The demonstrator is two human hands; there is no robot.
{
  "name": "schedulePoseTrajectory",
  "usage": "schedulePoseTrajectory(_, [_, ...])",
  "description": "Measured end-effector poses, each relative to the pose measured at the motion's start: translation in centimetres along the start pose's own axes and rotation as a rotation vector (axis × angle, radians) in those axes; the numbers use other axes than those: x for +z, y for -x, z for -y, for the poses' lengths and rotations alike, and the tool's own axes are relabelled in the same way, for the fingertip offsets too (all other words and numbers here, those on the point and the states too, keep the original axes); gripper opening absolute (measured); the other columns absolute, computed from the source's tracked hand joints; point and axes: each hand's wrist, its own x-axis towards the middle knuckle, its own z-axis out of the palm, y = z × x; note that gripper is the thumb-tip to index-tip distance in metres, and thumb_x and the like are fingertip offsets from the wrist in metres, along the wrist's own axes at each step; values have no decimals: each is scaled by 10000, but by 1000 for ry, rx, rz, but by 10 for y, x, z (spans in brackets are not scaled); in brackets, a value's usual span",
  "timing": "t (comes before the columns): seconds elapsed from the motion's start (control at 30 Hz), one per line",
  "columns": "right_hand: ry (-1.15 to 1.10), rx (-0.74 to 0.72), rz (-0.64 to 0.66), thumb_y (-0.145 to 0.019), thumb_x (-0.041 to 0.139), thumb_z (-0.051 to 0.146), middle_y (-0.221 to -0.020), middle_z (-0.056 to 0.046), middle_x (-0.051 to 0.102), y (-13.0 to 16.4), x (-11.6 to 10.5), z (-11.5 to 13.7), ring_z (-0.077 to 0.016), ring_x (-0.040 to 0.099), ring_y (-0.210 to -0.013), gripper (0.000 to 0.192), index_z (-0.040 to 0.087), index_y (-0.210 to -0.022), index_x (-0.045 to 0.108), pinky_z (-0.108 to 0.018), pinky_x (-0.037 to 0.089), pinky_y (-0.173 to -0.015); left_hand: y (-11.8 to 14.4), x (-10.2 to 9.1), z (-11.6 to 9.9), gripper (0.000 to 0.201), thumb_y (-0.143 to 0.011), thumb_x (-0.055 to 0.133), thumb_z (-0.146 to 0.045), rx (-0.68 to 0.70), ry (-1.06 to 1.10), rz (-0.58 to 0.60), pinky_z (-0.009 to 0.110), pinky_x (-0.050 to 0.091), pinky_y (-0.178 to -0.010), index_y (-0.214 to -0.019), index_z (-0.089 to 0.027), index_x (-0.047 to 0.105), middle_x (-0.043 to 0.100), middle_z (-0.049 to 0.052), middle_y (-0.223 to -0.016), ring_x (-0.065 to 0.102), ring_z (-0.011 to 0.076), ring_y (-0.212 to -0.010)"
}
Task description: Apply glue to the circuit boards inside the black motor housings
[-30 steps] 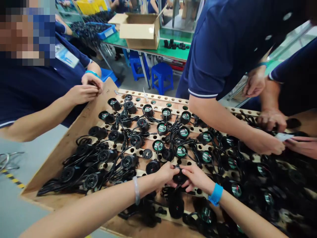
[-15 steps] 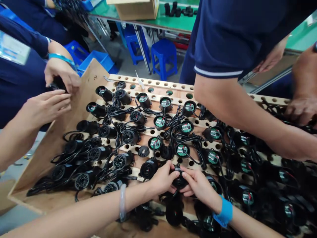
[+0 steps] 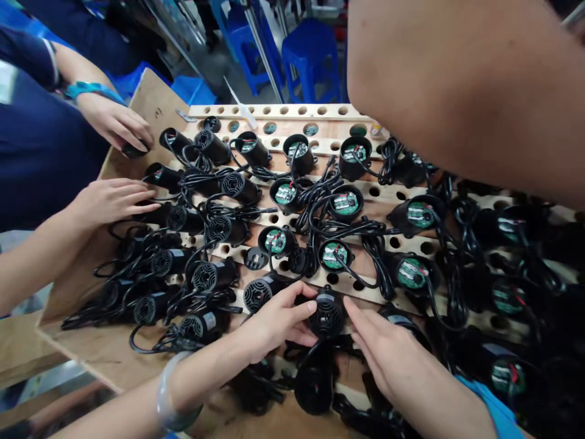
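My left hand [image 3: 274,320] grips a small black round pump part [image 3: 325,316] with a grilled face, at the near middle of the wooden perforated board [image 3: 292,113]. My right hand [image 3: 388,353] lies flat just right of that part, fingertips at its edge, fingers apart, a blue wristband behind it. A pale bangle sits on my left wrist. All around lie several black pumps with tangled cords [image 3: 347,228]; some stand in holes and show green circuit discs [image 3: 345,203].
A co-worker's two hands [image 3: 112,201] reach onto the board's left side; the upper one [image 3: 116,125] holds a black part. Another person's bare arm [image 3: 457,85] spans the upper right above the board. Blue stools [image 3: 311,52] stand beyond.
The view has tilted down and closer. My right hand has slid off the black part and flattened beside it; my left hand still holds it. The co-worker's hands came down onto the board.
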Motion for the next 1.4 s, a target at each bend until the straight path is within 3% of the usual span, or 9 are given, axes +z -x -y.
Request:
schedulePoseTrajectory(0.1, [296,-167,-164,-732,281,-61,-1021,-139,662,15,0,-1,-162,676,-752,633,75,-1315,487,-240,580,-594,10,0,6,312,-888,500,-269,66,-84,-20,302,569,-732,-1184,-181,454,652,21,-848,658,128,-731])
schedulePoseTrajectory(0.17, [408,-264,-231,-708,284,-71,-982,-133,663,20,-3,2,-163,667,-756,625,48,-1280,506,-228,568,-567,17,1,12,348,-909,471,-303,216,-287,-89,311,567,-743,-1244,-212,460,673,29,-884,668,154,-793])
schedulePoseTrajectory(0.3, [529,-347,-299,-726,331,-30,-898,-134,655,15,-8,7,-200,634,-739,554,-3,-1245,522,-285,557,-563,26,12,30,369,-905,513,-380,564,-786,-383,303,560,-774,-1235,-215,526,686,57,-1007,669,169,-835])
schedulePoseTrajectory(0.47, [596,-400,-335,-729,349,13,-877,-123,640,8,-9,-1,-235,583,-765,531,10,-1222,548,-366,528,-629,21,33,56,649,-808,613,-525,857,-1159,-727,325,580,-780,-1292,-118,469,641,153,-1148,668,240,-963])
schedulePoseTrajectory(0.6, [634,-505,-327,-775,321,38,-912,-143,642,2,-8,-8,-244,565,-806,497,25,-1204,570,-373,505,-664,12,42,64,564,-864,561,-450,841,-1244,-889,293,593,-717,-1308,-128,431,642,143,-1126,682,224,-932])
schedulePoseTrajectory(0.73, [617,-557,-287,-766,319,46,-878,-144,643,-12,-9,-4,-250,559,-780,513,20,-1215,566,-399,504,-677,9,44,64,454,-870,557,-333,814,-1185,-884,276,590,-738,-1271,-154,444,638,122,-1123,677,200,-943])
schedulePoseTrajectory(0.93, [609,-558,-236,-764,351,67,-907,-129,660,-27,-14,-4,-231,576,-771,524,56,-1245,558,-375,518,-672,8,44,66,431,-875,535,-333,820,-1188,-909,274,592,-718,-1255,-153,442,643,113,-1102,677,200,-935])
schedulePoseTrajectory(1.17, [713,-639,-251,-814,318,37,-915,-116,681,-9,-14,-22,-207,612,-807,447,48,-1134,630,-306,533,-695,8,44,68,586,-817,635,-343,798,-1293,-931,260,586,-641,-1308,-101,428,645,109,-1013,674,203,-832])
schedulePoseTrajectory(1.4, [818,-629,-268,-809,337,-8,-827,-123,654,8,11,-23,-184,577,-688,412,29,-1072,651,-283,494,-621,8,51,65,649,-745,707,-198,765,-1438,-936,289,578,-572,-1340,-212,449,637,104,-1031,667,205,-761])
